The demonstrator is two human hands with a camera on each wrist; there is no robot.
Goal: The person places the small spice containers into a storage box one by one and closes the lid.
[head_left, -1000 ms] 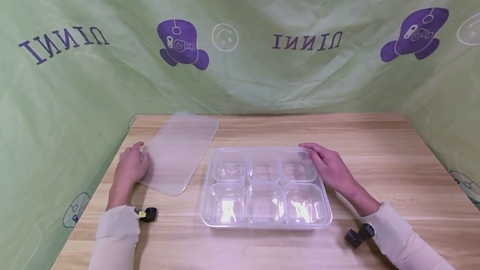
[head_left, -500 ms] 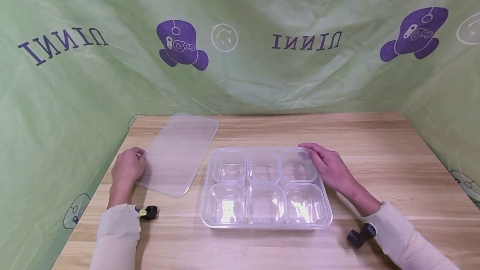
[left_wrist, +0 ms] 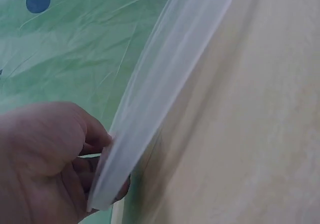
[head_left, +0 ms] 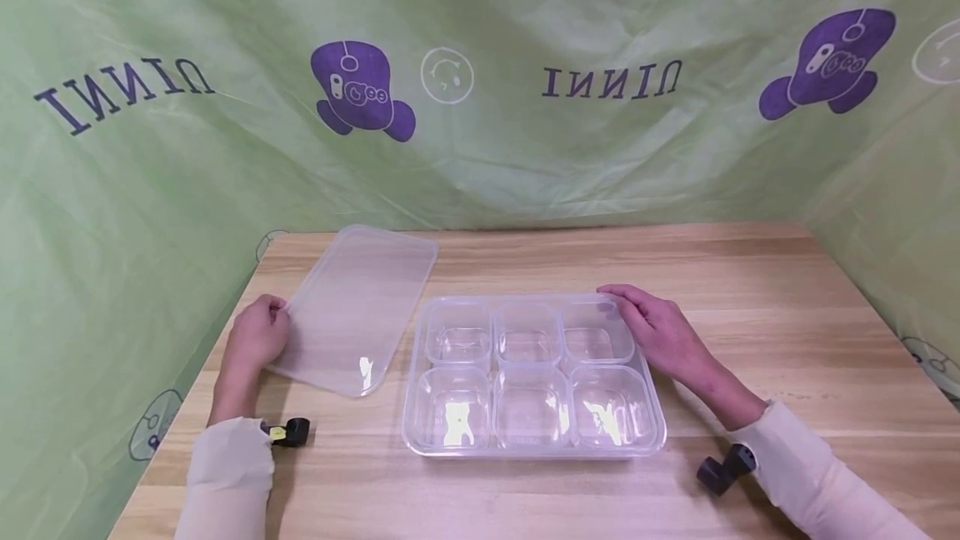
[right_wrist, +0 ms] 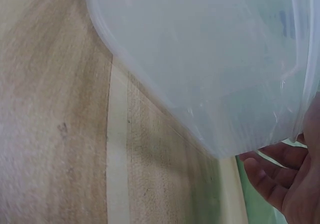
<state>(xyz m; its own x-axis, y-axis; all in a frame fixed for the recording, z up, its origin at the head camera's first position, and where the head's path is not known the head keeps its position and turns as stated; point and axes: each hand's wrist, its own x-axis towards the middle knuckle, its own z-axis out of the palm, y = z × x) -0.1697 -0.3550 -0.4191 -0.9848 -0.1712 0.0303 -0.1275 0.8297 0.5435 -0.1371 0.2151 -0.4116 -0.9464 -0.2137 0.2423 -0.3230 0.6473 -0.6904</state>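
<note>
A translucent flat lid [head_left: 356, 302] lies at a slant on the left of the table. My left hand [head_left: 255, 336] pinches its left edge, thumb on one face and fingers on the other. In the left wrist view the lid [left_wrist: 155, 89] appears edge-on, with a shadow on the wood below. Right of it stands a clear rectangular plastic container [head_left: 536, 452] with several small square boxes [head_left: 459, 332] in two rows. At its far right corner, my right hand [head_left: 667, 344] grips the rim. Fingertips [right_wrist: 260, 171] show curled behind the container wall in the right wrist view.
The wooden table [head_left: 765, 307] ends at the back and sides against a green printed curtain [head_left: 495, 157]. Black wrist cameras [head_left: 296, 432] hang beside both sleeves. Container and lid lie a short gap apart.
My left hand's fingers, earlier spread at the lid's left edge, have drawn in and pinch it. The lid has tilted slightly, and glare now shows near its front corner. My right hand stays put.
</note>
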